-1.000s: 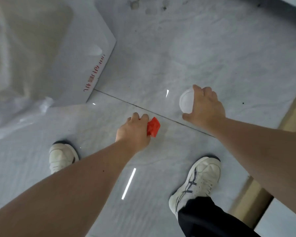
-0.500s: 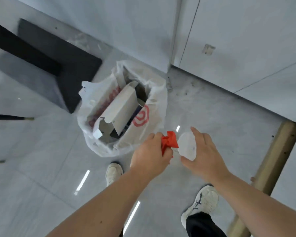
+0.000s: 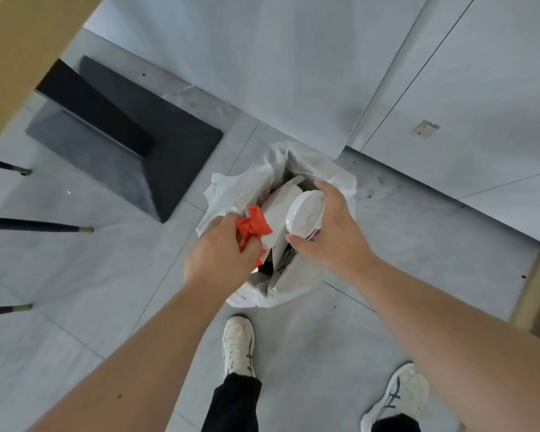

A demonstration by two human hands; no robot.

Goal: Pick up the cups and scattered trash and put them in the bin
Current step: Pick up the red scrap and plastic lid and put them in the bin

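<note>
Both hands loaded over the bin: left hand [image 3: 219, 260] clenched round a crumpled red scrap [image 3: 252, 226], right hand [image 3: 328, 235] pinching a white lidded cup [image 3: 304, 212] between thumb below and fingers over the top. Cup lies tilted on its side, lid facing the camera.

Bin is a white plastic bag [image 3: 231, 194] standing on the tiled floor [image 3: 325, 353], its mouth slack and folded. Already crowded inside: a white carton [image 3: 276, 210] stands up out of the opening, directly beneath both loads.

Risks, as judged from this:
- Bag looks nearly full; the cup, let go now, may land on the carton's sloped face and roll out over the rim onto the floor
- Red scrap is light; it could catch on the bag's folded lip, not drop inside
- Soft walls; pushing items down could tip or collapse the bag
- Whether the cup holds liquid: cannot tell. If so, tilted release may leak
</note>
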